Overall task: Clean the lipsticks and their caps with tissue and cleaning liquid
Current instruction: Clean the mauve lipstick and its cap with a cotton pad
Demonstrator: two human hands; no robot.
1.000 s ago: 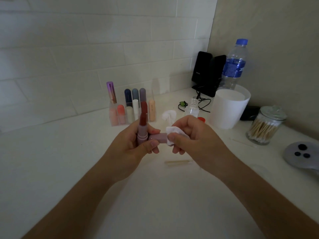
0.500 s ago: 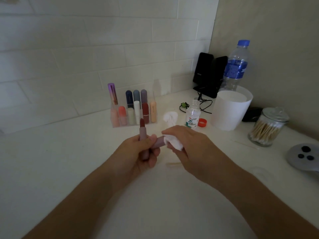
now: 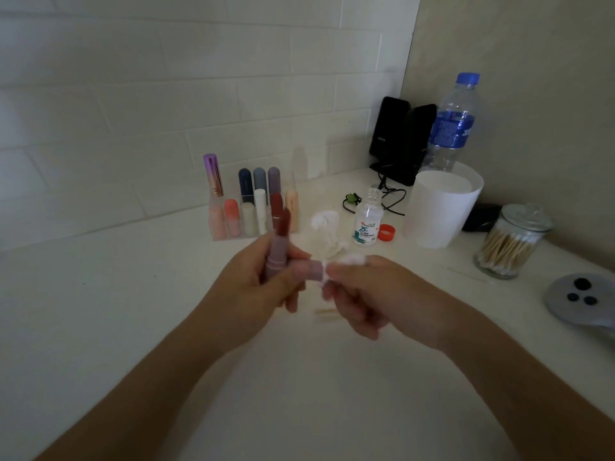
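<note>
Progress seems early — the left hand (image 3: 253, 291) grips one lipstick (image 3: 278, 257) and its cap (image 3: 312, 270), while the right hand (image 3: 366, 294) pinches tissue (image 3: 349, 260) against that cap. Racked lipsticks (image 3: 259, 207) look yet uncleaned.

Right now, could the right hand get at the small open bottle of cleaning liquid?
Probably yes: the bottle stands uncapped just beyond the right hand, with only counter between them. But that hand pinches the tissue, so it is busy.

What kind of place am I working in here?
Probably a home bathroom or dressing corner: a white tiled wall, lipsticks lined up below it, and a glass cotton-swab jar on the white counter.
</note>
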